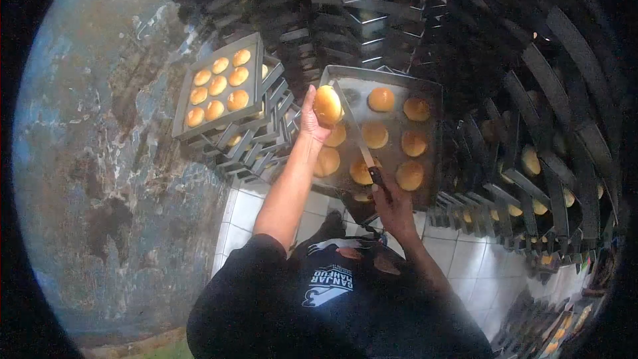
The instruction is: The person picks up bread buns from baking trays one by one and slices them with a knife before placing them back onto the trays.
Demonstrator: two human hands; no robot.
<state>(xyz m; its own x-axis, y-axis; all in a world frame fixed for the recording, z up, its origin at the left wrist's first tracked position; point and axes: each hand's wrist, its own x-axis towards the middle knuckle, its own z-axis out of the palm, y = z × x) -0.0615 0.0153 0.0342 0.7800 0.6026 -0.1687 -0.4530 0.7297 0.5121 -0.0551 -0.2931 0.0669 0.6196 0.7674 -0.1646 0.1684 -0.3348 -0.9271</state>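
My left hand (pixel 315 119) holds a round golden bun (pixel 327 105) above the upper left corner of a dark metal tray (pixel 436 139). A long knife (pixel 358 134) is in my right hand (pixel 392 201), which is closed round its dark handle. The blade slants up and to the left across the tray, and its tip is beside the held bun. Several browned buns, one of them at the upper right (pixel 417 109), lie in rows on the tray. Part of the tray's left side is hidden by my left hand and the bun.
To the left stands a stack of trays (pixel 249 98), the top one bearing several golden buns (pixel 217 85). Many stacked dark trays fill the back and right, some with buns (pixel 530 161). A worn, stained surface (pixel 126 179) spans the far left. White floor tiles (pixel 465 259) show below.
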